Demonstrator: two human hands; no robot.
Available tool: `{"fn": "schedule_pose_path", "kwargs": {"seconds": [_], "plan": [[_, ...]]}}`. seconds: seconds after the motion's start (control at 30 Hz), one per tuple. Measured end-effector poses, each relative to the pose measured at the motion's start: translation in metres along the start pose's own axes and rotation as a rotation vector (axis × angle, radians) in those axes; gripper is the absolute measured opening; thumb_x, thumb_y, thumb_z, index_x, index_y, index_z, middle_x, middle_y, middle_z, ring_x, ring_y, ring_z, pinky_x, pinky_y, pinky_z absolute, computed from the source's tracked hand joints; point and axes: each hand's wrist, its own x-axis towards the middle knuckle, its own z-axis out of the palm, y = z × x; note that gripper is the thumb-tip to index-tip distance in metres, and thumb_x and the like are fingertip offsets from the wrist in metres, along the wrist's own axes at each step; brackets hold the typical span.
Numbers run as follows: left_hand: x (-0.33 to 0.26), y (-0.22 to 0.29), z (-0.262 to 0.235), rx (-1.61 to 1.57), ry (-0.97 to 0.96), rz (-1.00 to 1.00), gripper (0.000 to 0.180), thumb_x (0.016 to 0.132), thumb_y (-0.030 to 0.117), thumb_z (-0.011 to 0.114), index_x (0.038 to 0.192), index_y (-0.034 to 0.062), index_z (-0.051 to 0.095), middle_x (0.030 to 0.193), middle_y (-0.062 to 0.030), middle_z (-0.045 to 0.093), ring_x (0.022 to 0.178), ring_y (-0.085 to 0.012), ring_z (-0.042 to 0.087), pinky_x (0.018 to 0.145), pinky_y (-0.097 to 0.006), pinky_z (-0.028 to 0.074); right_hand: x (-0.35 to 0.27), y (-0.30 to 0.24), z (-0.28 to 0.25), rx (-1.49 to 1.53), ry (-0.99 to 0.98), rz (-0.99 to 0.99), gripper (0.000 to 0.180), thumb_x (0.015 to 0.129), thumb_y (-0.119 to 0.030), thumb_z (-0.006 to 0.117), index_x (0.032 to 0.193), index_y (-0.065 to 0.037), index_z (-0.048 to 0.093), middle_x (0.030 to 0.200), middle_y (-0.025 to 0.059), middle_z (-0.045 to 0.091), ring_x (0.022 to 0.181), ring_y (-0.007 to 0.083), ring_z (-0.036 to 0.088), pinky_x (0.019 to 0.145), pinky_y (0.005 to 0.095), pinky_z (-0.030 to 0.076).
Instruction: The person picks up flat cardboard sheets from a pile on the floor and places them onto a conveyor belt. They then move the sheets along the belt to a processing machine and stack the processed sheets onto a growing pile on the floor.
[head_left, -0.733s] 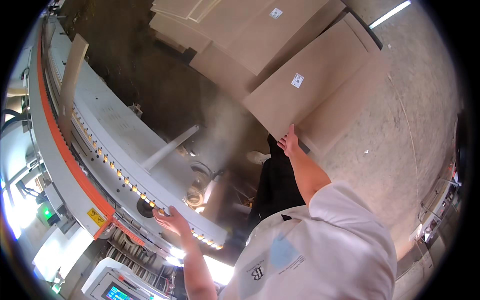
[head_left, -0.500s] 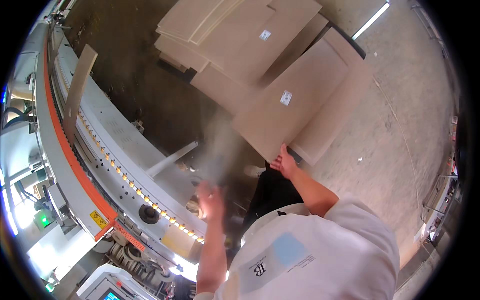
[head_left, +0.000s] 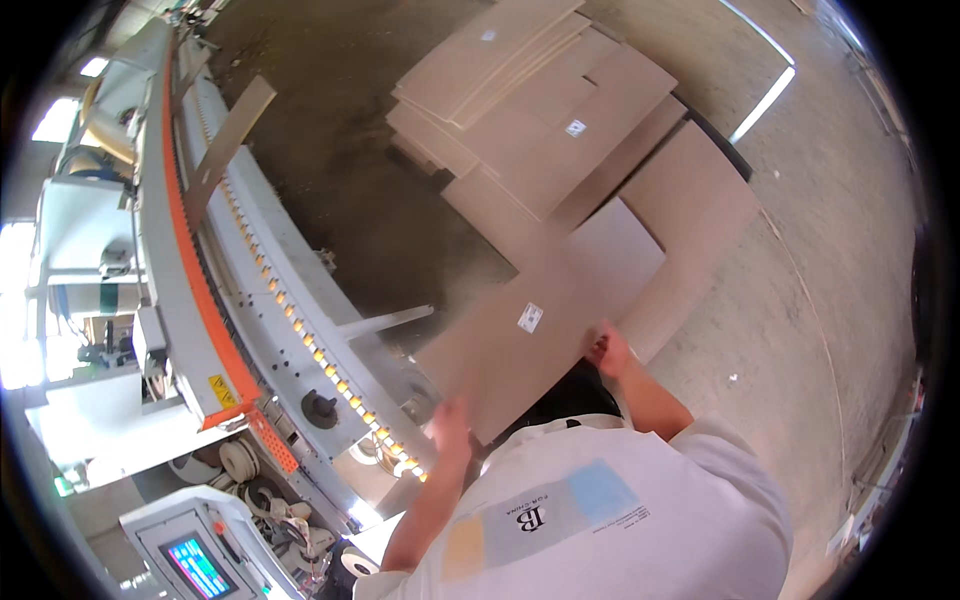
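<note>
A brown rectangular panel [head_left: 500, 345] with a small white label slants across in front of my body, its far end over the stack. My right hand [head_left: 612, 352] is closed on the panel's near edge, its fingers partly hidden. At the panel's left near corner is my left hand [head_left: 452, 425], close against the edge. Motion smears its fingers, so I cannot make out whether they grip. Beneath the panel's far end a paler rectangular surface [head_left: 625, 245] shows on another brown panel [head_left: 715, 185].
Several brown panels [head_left: 540, 130] lie stacked beyond. Along my left runs a long machine [head_left: 300, 290] with an orange strip, yellow rollers and a narrow board [head_left: 228, 145] standing on it. A support arm [head_left: 390, 321] juts toward me. A control screen [head_left: 197, 567] glows at lower left.
The labelled panel has come off the near stack, toward me and leftward, with my right hand on its edge. My left hand has moved to its left corner. The view has shifted.
</note>
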Motion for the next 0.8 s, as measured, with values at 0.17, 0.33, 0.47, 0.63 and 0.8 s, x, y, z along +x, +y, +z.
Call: {"fn": "schedule_pose_path", "kwargs": {"seconds": [0.17,0.33,0.47,0.63,0.8], "plan": [[-0.025,-0.024,-0.065,0.09,0.198,0.285,0.026,0.1,0.023,0.057,0.101,0.001,0.069,0.085,-0.0105,0.063,0.082,-0.0218,0.061,0.072,-0.038,0.052,0.035,-0.011,-0.014,-0.067,0.069,0.038,0.047,0.1,-0.055,0.06,0.126,-0.016,0.059,0.12,0.006,0.061,0.104,0.0229,0.061,0.09,0.0446,0.056],[-0.037,-0.035,-0.083,-0.231,0.37,0.236,0.033,0.103,0.025,0.049,0.097,-0.0016,0.068,0.087,-0.0155,0.065,0.083,-0.0286,0.062,0.077,-0.043,0.05,0.048,0.027,0.017,-0.122,0.191,0.099,0.042,0.099,-0.049,0.065,0.13,-0.022,0.058,0.127,0.0085,0.058,0.11,0.0262,0.06,0.09,0.0451,0.058],[-0.035,-0.057,-0.113,-0.153,0.513,0.255,0.038,0.102,0.03,0.053,0.097,-0.0059,0.064,0.087,-0.019,0.066,0.081,-0.03,0.06,0.078,-0.045,0.049,0.021,0.034,0.031,-0.201,0.227,0.086,0.043,0.097,-0.045,0.069,0.129,-0.019,0.06,0.127,0.0093,0.06,0.111,0.0285,0.061,0.091,0.0456,0.058],[-0.038,-0.085,-0.171,-0.242,0.57,0.153,0.042,0.101,0.035,0.056,0.097,-0.006,0.066,0.088,-0.0214,0.068,0.081,-0.0339,0.062,0.08,-0.047,0.049,-0.062,-0.013,0.064,-0.122,-0.143,-0.105,0.042,0.093,-0.046,0.074,0.118,-0.013,0.065,0.116,0.0055,0.066,0.103,0.0219,0.065,0.088,0.0361,0.057],[-0.007,-0.146,-0.222,-0.15,0.717,0.14,0.046,0.099,0.041,0.059,0.099,-0.004,0.071,0.094,-0.0239,0.072,0.086,-0.0417,0.067,0.082,-0.051,0.05,-0.041,-0.102,0.053,-0.209,0.116,-0.243,0.029,0.093,-0.045,0.076,0.103,-0.019,0.069,0.099,-0.0014,0.07,0.09,0.0139,0.065,0.077,0.0321,0.056]]}}
